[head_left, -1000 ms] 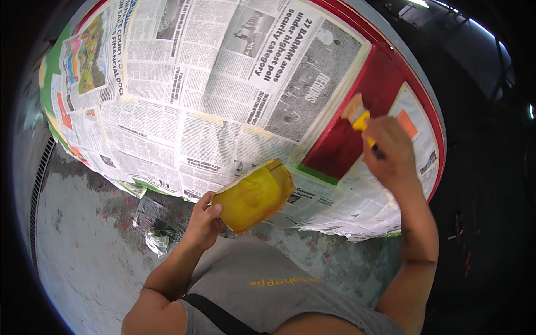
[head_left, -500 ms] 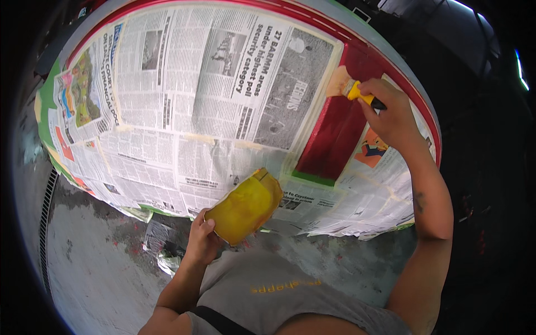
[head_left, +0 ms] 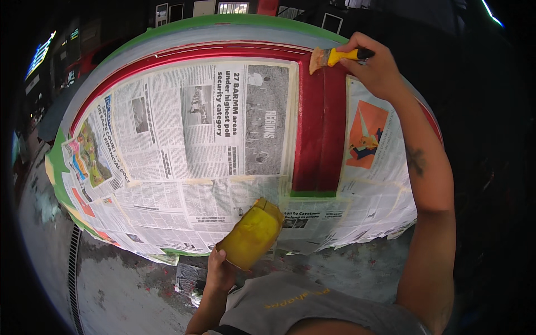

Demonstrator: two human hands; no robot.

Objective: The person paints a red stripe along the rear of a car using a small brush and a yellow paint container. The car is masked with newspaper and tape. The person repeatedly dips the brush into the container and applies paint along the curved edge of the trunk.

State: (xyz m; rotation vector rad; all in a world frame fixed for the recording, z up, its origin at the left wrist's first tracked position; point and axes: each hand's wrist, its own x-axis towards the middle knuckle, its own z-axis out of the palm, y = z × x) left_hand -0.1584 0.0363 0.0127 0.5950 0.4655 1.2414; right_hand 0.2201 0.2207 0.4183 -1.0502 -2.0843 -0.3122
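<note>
A large curved panel (head_left: 312, 53) is seen standing ahead, painted red, with green and grey bands along its top edge. Most of it is masked with taped newspaper (head_left: 184, 156); one bare red strip (head_left: 319, 128) is left uncovered, right of the panel's middle.

The paintbrush (head_left: 335, 56) is held at the top of that red strip, bristles laid against the panel's upper edge. The right hand (head_left: 377, 70) is wrapped closed around the yellow handle, fingers curled tight, no gap visible. The brush is judged light and stiff in the handle, soft at the bristles (likely slick where paint has run); it is best taken well back on the handle, clear of the wet end.

Below the panel's lower edge, a yellow container (head_left: 251, 235) is held tilted, its mouth turned toward the newspaper. The left hand (head_left: 221, 272) is clasped around its lower end, fingers closed against the wall. The container is judged thin-walled and light, heavier if filled; contents cannot be made out. A grip low on the body, as shown, is thought apt to tip.

A grey paint-flecked floor (head_left: 128, 290) lies beneath the panel, with a drain grate (head_left: 72, 268) at the panel's lower left.
</note>
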